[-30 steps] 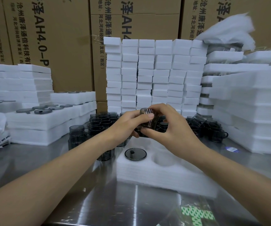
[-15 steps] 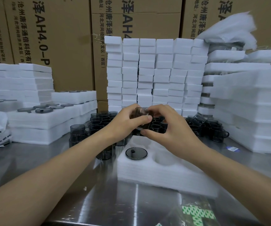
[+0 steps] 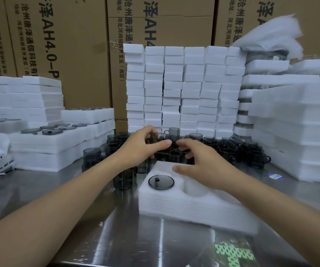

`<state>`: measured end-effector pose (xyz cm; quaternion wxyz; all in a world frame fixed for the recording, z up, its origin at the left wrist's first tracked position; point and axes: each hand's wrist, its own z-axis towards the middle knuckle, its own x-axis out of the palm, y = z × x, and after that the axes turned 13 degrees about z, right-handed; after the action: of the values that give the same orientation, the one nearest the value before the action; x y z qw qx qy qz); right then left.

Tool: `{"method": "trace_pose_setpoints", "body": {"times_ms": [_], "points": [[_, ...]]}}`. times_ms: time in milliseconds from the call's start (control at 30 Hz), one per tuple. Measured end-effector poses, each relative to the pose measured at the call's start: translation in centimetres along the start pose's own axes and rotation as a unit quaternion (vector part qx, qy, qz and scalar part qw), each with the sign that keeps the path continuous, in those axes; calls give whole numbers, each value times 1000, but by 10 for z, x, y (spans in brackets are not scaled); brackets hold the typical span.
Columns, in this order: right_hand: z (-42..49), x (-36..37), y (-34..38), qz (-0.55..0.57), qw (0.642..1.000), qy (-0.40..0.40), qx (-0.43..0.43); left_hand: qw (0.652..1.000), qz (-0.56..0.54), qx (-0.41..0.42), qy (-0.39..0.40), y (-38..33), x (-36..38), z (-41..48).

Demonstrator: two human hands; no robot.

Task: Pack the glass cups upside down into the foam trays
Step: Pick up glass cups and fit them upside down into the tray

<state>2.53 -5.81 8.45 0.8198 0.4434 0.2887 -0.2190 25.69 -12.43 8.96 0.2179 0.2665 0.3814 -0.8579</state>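
Note:
A white foam tray [image 3: 184,205] lies on the steel table in front of me. One smoky glass cup [image 3: 161,182] sits upside down in its left hole; the hole to its right [image 3: 195,189] is empty. My left hand [image 3: 141,147] grips another smoky glass cup [image 3: 160,138] above the tray's far edge. My right hand [image 3: 203,162] hovers just right of that cup with fingers spread and nothing in them. Behind the tray stands a crowd of loose smoky cups [image 3: 232,151].
Filled foam trays [image 3: 59,139] are stacked at the left, tall foam stacks [image 3: 184,89] at the back and right [image 3: 299,122]. Cardboard boxes [image 3: 68,45] form the back wall. A green-patterned clear bag [image 3: 232,253] lies near the table's front edge.
My right hand has let go of the cup and opened, dropping toward the tray. The left hand now holds the cup alone, slightly higher and farther left.

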Motion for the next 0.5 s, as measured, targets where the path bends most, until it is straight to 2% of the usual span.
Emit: {"method": "trace_pose_setpoints", "body": {"times_ms": [133, 367, 500], "points": [[2, 1, -5, -56, 996, 67, 36, 1000, 1, -21, -8, 6, -7, 2], [3, 2, -3, -93, 993, 65, 35, 993, -29, 10, 113, -3, -1, -2], [3, 2, -4, -71, 996, 53, 35, 985, 0, 25, 173, -9, 3, -5]]}}
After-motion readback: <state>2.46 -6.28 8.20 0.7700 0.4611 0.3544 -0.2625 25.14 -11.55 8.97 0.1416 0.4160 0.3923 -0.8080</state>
